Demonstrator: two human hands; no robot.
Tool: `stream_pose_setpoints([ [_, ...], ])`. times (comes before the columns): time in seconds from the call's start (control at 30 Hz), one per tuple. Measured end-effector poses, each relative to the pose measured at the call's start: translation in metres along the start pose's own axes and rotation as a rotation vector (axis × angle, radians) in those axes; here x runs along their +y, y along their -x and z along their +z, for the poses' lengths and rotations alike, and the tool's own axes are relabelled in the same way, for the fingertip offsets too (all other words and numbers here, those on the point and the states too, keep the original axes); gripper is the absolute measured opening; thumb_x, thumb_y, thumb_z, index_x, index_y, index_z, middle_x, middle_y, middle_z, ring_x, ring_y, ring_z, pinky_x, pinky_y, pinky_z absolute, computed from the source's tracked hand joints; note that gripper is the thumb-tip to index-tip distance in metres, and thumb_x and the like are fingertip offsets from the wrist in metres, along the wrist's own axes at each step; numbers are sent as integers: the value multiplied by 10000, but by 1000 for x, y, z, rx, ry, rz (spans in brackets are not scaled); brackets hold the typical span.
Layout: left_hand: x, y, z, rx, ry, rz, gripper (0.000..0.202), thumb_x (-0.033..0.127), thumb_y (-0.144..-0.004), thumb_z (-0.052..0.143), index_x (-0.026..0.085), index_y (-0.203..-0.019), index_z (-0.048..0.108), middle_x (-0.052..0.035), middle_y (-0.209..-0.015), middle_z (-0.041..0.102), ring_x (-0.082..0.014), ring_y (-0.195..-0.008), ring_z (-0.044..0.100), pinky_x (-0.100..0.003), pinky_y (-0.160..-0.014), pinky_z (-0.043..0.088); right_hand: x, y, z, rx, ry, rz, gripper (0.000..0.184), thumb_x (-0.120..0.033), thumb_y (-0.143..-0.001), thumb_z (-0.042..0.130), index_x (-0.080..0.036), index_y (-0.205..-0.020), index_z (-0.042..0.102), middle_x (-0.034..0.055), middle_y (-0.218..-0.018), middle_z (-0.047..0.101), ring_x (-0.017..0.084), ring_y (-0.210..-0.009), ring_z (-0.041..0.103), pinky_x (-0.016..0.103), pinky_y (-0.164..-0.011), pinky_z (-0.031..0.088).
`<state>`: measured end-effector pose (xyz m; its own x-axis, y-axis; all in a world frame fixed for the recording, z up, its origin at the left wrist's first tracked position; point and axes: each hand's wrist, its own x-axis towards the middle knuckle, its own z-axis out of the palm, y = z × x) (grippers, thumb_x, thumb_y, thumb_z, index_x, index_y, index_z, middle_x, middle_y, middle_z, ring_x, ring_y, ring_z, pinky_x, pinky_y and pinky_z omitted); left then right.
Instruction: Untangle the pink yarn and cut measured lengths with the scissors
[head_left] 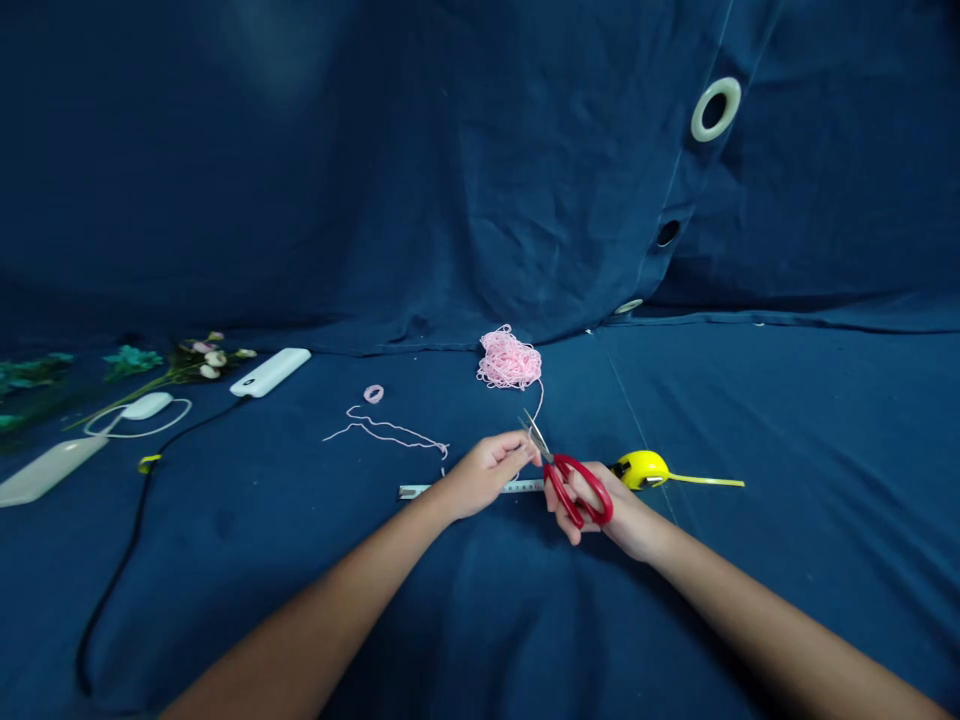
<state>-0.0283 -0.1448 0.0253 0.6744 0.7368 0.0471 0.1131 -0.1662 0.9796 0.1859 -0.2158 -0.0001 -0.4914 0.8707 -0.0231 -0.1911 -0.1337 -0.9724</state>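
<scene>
My right hand [609, 512] grips red-handled scissors [576, 487], their metal blades parted and pointing up-left toward a pink yarn strand. My left hand [487, 472] is closed in a pinch on that strand, just left of the blades. The strand runs up to a loose pink yarn bundle [509, 360]. Under my hands lies a tape-measure strip [420, 490] pulled out of a yellow tape measure [639, 468]. Cut pink yarn pieces [390, 431] and a small pink yarn loop [373, 393] lie to the left.
A dark blue cloth [787, 520] covers the surface and hangs behind, with a white ring [715, 108] on it. At left lie a white power bank [270, 371], white devices [45, 470], a black cable [127, 545] and artificial flowers [187, 362].
</scene>
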Motion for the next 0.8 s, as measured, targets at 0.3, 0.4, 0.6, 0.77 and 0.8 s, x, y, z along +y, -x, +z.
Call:
stream_pose_setpoints([
  [0.3, -4, -5, -8, 84, 283, -85, 361, 558, -1028, 574, 209, -939, 566, 110, -582, 244, -92, -501, 182, -237, -510, 155, -3, 0, 3, 1, 31, -43, 617, -741, -962, 579, -134, -905, 671, 22, -570, 630, 89, -462, 425, 222, -472, 218],
  [0.4, -2, -4, -7, 27, 223, -76, 378, 565, -1013, 601, 195, -937, 604, 97, -585, 310, -92, -513, 245, -232, -522, 207, -3, 0, 3, 4, 59, -52, 624, -748, -959, 580, -134, -891, 672, 26, -567, 629, 101, -475, 461, 229, -487, 241],
  [0.6, -1, -3, 0, -25, 178, -68, 394, 557, -986, 654, 171, -905, 655, 49, -667, 459, -96, -588, 402, -230, -580, 332, -6, -1, 3, 85, 44, -92, 614, -779, -949, 565, -174, -860, 619, 19, -613, 621, 108, -527, 421, 240, -516, 254],
  [0.77, -9, -10, -13, 163, 529, -124, 334, 510, -998, 665, 184, -975, 596, 107, -629, 253, -60, -492, 169, -193, -473, 182, -9, -2, 3, 73, 55, -56, 620, -770, -971, 536, -169, -870, 650, 25, -606, 628, 111, -507, 410, 245, -507, 263],
  [0.8, -9, -11, -15, 167, 576, -125, 322, 493, -996, 675, 179, -987, 604, 104, -635, 262, -59, -497, 184, -186, -476, 211, -9, -2, 3, 68, 68, -56, 617, -759, -976, 540, -163, -887, 670, 26, -609, 636, 109, -500, 417, 245, -508, 275],
])
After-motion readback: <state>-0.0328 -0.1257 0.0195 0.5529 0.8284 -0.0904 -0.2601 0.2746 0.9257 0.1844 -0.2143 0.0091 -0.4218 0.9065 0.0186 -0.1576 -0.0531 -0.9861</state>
